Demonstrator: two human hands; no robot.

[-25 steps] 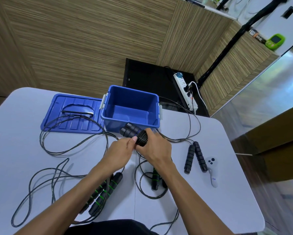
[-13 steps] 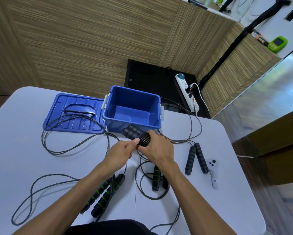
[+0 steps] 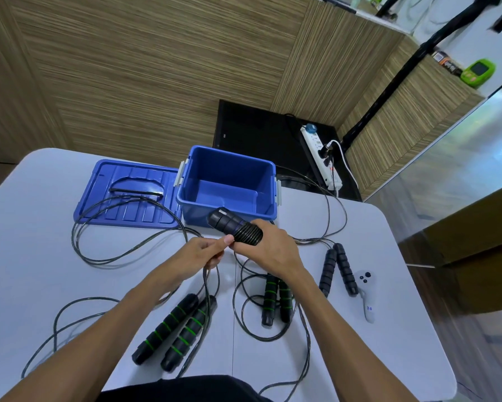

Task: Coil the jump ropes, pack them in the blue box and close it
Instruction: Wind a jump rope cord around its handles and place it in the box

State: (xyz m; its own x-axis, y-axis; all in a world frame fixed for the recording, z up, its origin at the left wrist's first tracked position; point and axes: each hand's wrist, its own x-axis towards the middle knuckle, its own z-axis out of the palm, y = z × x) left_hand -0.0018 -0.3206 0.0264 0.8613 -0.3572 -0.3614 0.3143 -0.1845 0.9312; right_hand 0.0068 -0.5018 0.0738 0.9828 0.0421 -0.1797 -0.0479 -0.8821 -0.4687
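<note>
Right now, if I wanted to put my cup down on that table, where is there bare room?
The far left corner of the table, beside the blue lid, is bare. So is the near right corner, below the white controller. The blue box holds nothing yet. The middle is crowded: rope loops, three pairs of handles, and both hands winding a fourth.

The table point(image 3: 41, 256) holds one box point(image 3: 229, 181), one lid point(image 3: 128, 195), one controller point(image 3: 367, 297), and seemingly four ropes, with handle pairs point(image 3: 235, 229), point(image 3: 176, 332), point(image 3: 276, 300) and point(image 3: 337, 268); two hands point(image 3: 200, 253), point(image 3: 273, 250) are present.
</note>
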